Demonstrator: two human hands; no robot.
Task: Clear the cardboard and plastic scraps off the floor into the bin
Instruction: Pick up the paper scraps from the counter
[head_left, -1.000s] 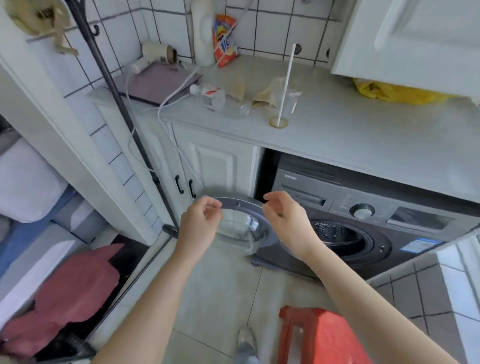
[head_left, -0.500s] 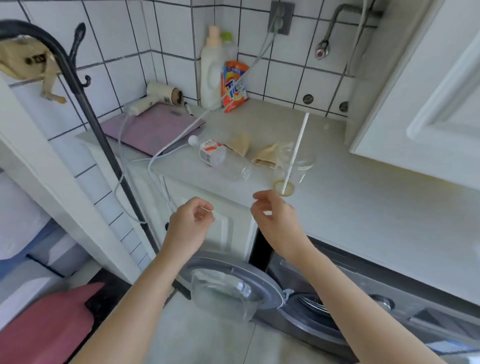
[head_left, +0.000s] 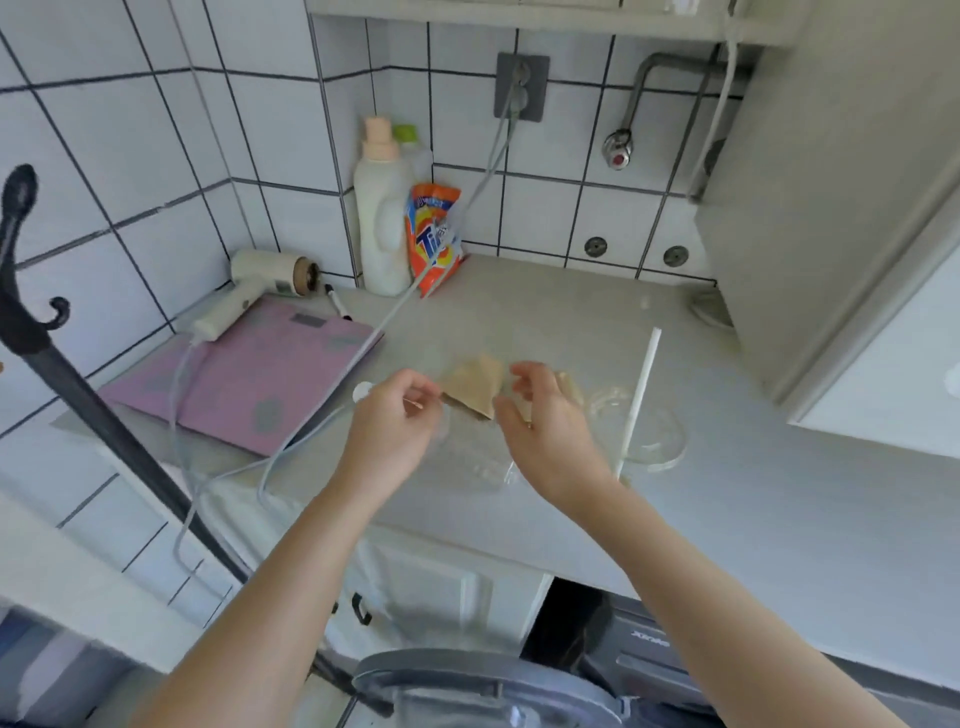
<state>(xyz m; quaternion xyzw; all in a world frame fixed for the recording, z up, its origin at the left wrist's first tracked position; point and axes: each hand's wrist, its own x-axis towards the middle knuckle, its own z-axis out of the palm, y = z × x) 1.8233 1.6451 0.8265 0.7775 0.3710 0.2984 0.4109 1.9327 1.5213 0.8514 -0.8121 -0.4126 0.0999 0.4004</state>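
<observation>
A folded brown cardboard piece (head_left: 470, 389) lies on the grey counter (head_left: 519, 312), between my two hands. A second cardboard scrap (head_left: 570, 387) shows just behind my right hand (head_left: 545, 421), whose fingers are spread and relaxed above it. My left hand (head_left: 392, 426) hovers with loosely curled fingers and nothing visible in it. A clear plastic bottle (head_left: 467, 462) lies on its side under both hands, its white cap (head_left: 362, 391) at the left. A clear plastic cup (head_left: 652, 441) with a white straw (head_left: 641, 395) stands to the right.
A pink scale (head_left: 249, 384), a hair dryer (head_left: 260, 286) with its cord, a white detergent bottle (head_left: 382, 218) and an orange detergent bag (head_left: 434, 234) fill the counter's back left. A black coat stand (head_left: 104, 415) leans at left. The washing machine door (head_left: 488, 691) stands open below. No bin shows.
The view has swung up from the floor and washing machine to the counter. Both hands have risen and reached forward over the cardboard and bottle.
</observation>
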